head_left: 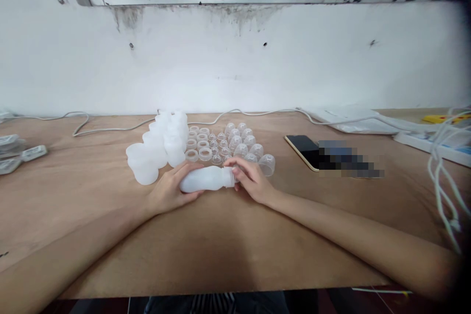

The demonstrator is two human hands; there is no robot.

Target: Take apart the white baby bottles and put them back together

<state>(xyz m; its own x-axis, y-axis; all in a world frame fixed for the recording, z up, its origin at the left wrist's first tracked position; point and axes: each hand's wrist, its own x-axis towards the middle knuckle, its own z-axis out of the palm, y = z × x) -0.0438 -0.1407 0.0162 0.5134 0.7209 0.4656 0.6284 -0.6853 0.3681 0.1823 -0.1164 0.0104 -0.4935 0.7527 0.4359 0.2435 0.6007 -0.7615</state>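
A translucent white bottle (206, 179) lies on its side just above the table, its neck pointing right. My left hand (171, 189) is wrapped round the bottle's base end. The fingers of my right hand (253, 179) are closed round the collar at the neck. Beyond the hands stand several white bottles (162, 142) on the left, then rows of clear rings (192, 155), small clear teats (217, 159) and clear domed caps (267, 164). My right hand is nearest to the front caps and partly hides them.
A phone (303, 149) lies right of the caps, beside a blurred-out patch. Farther right are a plastic bag (349, 121), a power strip (434, 146) and hanging white cables (439, 176). Clear packs (11, 152) sit far left. A cable runs along the wall.
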